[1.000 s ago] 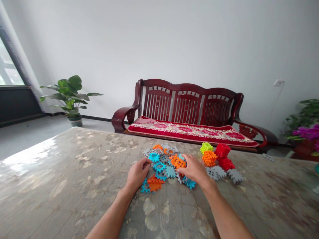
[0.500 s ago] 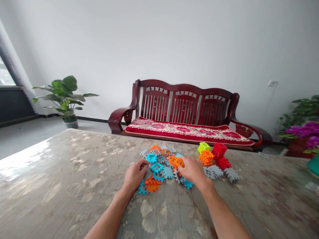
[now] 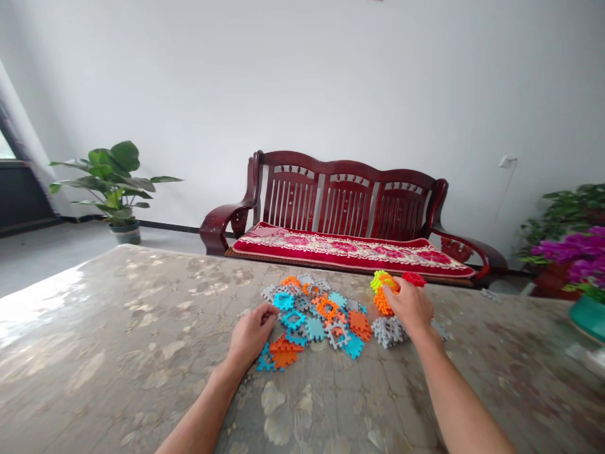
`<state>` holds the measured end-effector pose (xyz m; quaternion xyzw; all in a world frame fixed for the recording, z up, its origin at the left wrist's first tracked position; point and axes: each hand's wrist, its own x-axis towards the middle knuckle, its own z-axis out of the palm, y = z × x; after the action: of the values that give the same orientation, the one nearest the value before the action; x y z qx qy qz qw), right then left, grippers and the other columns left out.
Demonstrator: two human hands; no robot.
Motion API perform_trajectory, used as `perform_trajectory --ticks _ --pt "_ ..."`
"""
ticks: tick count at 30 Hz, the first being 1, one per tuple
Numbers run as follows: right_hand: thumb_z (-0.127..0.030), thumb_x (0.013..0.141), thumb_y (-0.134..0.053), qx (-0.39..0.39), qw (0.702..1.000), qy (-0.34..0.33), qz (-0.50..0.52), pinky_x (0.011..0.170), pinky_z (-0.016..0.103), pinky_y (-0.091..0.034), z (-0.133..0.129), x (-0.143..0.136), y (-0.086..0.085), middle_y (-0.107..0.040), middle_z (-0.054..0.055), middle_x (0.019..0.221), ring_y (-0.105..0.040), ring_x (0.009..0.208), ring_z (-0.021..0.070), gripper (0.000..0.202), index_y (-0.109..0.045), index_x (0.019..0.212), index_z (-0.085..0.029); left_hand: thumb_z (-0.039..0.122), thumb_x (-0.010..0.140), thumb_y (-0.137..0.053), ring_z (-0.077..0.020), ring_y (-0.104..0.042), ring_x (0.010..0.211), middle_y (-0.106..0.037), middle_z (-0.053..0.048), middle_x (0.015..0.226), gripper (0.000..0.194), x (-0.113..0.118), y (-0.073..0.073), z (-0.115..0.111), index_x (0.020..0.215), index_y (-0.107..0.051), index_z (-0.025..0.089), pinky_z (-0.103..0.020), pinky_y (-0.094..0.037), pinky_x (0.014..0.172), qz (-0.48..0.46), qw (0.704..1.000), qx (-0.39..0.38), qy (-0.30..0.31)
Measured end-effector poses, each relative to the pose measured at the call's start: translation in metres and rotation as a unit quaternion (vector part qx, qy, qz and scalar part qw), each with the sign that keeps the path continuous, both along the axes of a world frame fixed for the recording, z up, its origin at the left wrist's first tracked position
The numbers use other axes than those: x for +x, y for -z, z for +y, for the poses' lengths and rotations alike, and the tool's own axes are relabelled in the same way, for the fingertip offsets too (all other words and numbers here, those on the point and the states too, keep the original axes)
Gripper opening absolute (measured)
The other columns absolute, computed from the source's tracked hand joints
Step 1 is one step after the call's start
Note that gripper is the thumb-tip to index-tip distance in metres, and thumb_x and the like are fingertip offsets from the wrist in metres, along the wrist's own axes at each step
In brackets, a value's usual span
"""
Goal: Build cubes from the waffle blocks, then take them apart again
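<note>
Right hand has fingers clamped on an orange tile, over the orange stack (seated or not, the fingers hide it). Yellow stack just behind, grey stack in front, red stack partly hidden. Left hand curled at the mixed pile's left edge; can't tell if it grips anything.

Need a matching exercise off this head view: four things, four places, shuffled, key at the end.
Things
1. Left hand
2. Right hand
3. Red patterned cover
4. Purple flowers

Places
A. At the picture's right edge
B. At the orange stack, in front of the yellow-green pieces
C. On the seat of the wooden bench
D. At the left side of the loose mixed pile

Pairs: 1-D, 2-B, 3-C, 4-A
</note>
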<state>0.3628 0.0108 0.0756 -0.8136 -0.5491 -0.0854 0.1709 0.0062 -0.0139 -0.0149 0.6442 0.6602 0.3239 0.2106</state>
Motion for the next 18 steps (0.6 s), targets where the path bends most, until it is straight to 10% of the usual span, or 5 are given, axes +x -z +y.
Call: perform_trajectory --ticks 18 --pt "-0.045 0.085 -0.050 -0.011 0.997 -0.011 -0.070 0.089 0.043 -0.040 0.009 0.018 0.020 -0.066 0.013 0.115 -0.056 0.108 0.0316 0.048 -0.059 0.125 -0.021 0.026 0.082 -0.050 -0.0141 -0.063 0.073 -0.069 0.004 0.074 0.019 0.001 -0.003 -0.002 0.088 -0.067 0.025 -0.020 -0.039 0.068 -0.001 1.000 0.000 0.004"
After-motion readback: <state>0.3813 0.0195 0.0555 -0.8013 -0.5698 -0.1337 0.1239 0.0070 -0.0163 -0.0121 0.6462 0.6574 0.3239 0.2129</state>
